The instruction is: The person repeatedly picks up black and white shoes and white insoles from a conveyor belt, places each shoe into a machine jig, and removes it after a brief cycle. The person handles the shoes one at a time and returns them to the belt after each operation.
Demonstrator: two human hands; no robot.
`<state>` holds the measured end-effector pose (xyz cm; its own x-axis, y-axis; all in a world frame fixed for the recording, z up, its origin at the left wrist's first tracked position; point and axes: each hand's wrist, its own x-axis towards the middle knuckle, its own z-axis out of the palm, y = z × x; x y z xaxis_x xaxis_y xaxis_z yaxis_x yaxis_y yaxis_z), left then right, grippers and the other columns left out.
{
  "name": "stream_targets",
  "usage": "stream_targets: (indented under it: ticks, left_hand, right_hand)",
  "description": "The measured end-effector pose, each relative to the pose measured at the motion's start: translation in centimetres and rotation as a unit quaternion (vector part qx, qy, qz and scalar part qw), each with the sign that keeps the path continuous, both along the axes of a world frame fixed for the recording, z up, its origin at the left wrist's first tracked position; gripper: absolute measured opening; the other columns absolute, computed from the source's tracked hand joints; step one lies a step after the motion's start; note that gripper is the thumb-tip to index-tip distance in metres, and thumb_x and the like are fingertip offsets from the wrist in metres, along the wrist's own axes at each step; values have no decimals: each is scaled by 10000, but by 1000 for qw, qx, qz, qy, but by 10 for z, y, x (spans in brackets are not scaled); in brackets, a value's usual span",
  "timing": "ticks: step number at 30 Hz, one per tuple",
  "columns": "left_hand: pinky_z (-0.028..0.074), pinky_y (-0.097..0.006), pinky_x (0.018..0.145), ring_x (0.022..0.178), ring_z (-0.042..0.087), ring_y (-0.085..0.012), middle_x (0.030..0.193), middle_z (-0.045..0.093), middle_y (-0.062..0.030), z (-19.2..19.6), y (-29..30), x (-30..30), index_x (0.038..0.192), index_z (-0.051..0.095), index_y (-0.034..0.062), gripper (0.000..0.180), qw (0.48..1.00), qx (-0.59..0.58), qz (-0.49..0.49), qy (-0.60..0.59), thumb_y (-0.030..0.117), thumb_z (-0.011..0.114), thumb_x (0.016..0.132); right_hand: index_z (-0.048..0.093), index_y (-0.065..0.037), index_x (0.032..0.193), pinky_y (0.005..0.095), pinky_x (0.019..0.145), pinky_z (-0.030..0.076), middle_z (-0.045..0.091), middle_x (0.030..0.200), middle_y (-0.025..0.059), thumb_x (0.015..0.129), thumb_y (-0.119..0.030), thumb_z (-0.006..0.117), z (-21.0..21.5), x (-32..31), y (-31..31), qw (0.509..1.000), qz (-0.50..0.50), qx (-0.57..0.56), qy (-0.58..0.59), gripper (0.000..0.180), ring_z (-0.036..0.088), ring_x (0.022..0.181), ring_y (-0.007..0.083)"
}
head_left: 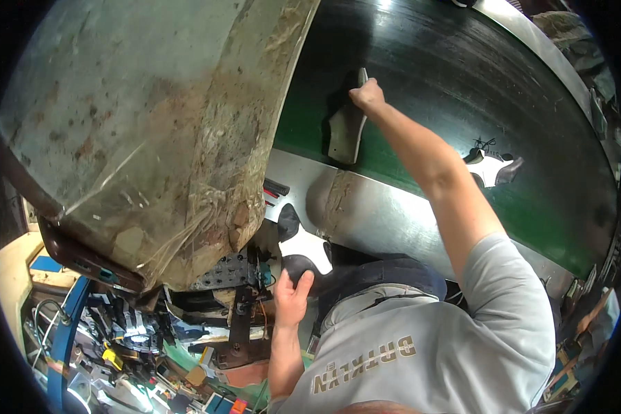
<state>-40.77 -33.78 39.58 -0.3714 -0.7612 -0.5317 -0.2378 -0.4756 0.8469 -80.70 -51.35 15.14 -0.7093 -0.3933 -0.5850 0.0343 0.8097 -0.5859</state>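
Note:
My left hand, low and close to my body, is closed on the black end of a white-and-black shoe upper. Its thumb lies on the near side. With my arm stretched far forward, my right hand grips the narrow upper part of a grey, foot-shaped piece that looks like a shoe last. That piece is over the dark green conveyor belt; whether it touches the belt I cannot tell. A second white-and-black shoe upper, with dark laces, lies on the belt to the right of my right forearm.
A large machine cover with torn clear film hangs over the left side. The belt's metal edge runs between me and the belt. Red and black pen-like items lie by it. Tools and parts clutter the lower left.

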Motion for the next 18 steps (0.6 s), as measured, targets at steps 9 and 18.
stream_targets:
  ticks: [9, 18]
  left_hand:
    - [498, -331, 807, 884, 635, -175, 1003, 679, -109, -3, -2, -8, 1088, 611, -22, 224, 987, -63, -125, 75, 133, 637, 928]
    - [414, -318, 721, 706, 429, -115, 756, 432, 20, -57, 16, -32, 1020, 538, 75, 237, 903, 284, 119, 300, 299, 462, 1022]
  right_hand:
    - [514, -106, 1306, 356, 911, 478, 630, 1143, 142, 822, -336, 740, 128, 25, 153, 956, 52, -283, 60, 581, 604, 1061, 236]
    - [495, -89, 1294, 297, 779, 531, 605, 1072, 79, 980, -329, 570, 159, 45, 271, 812, -231, -448, -295, 402, 602, 939, 152]
